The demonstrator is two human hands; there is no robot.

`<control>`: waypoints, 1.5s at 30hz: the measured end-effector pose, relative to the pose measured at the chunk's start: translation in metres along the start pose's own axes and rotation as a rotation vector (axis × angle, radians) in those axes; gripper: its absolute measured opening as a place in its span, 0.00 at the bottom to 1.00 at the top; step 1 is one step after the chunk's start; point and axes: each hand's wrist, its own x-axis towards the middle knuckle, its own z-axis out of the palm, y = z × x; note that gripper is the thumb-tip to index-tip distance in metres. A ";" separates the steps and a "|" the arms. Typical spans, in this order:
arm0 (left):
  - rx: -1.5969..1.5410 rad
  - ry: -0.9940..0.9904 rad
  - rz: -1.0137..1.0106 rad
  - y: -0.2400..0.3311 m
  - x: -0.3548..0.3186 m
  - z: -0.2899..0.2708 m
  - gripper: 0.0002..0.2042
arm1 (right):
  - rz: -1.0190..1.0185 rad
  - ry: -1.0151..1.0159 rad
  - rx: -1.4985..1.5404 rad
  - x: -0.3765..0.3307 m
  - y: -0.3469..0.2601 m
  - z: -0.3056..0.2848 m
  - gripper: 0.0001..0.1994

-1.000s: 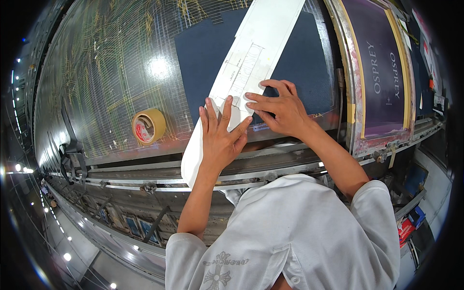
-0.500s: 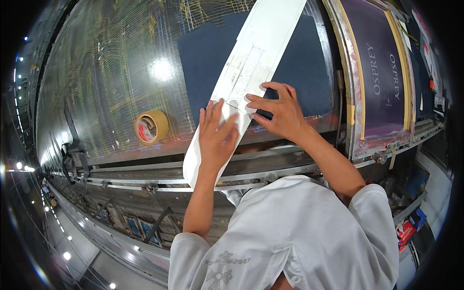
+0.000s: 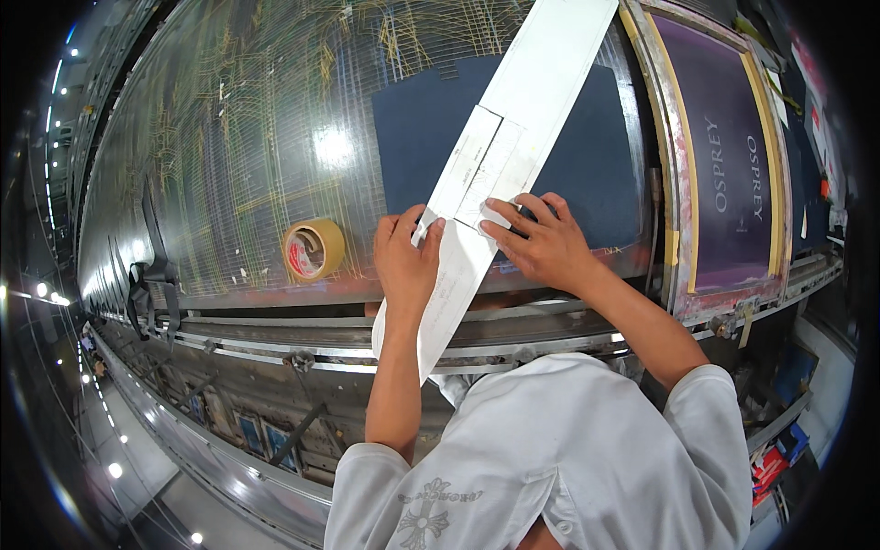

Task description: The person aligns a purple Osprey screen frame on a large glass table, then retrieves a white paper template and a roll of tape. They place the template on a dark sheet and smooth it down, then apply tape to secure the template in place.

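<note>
- White strip point(image 3: 502, 151), long & stiff-looking, lies diag. across a navy sheet point(image 3: 587, 170) on the worktable point(image 3: 225, 234); its top end leans to the person's right, its lower end sticks out over the table's near edge.
- Mid-strip: a rectangular section w/ thin drawn lines & 1 dark slit along its side.
- L hand point(image 3: 408, 261): at the strip's left edge, thumb & index finger close together, pinched on that edge as far as I can see from here.
- R hand point(image 3: 548, 247): fingers bent, tips touching the strip's right part, just across from the L hand; can't tell if they're clamped on it or only pressing.
- Tape roll point(image 3: 328, 246), yellowish-tan, on the table to the left, apart from both hands.
- To the right, 1 framed screen point(image 3: 715, 137): purple mesh, yellow-taped borders, pale lettering.
- Far left, dark straps point(image 3: 151, 298) hang by the table edge; a metal rail point(image 3: 247, 351) runs along the near side.
- Person wears a white short-sleeved shirt point(image 3: 587, 431).
</note>
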 end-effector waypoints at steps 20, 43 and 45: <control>0.098 0.113 0.170 0.003 0.019 0.016 0.20 | -0.034 0.000 0.093 0.012 0.010 -0.006 0.20; 0.363 -0.201 0.756 0.037 0.093 0.060 0.21 | -0.122 -0.090 0.233 0.027 0.032 -0.011 0.13; 0.366 -0.230 0.763 0.037 0.100 0.059 0.20 | -0.110 -0.084 0.266 0.030 0.035 -0.011 0.13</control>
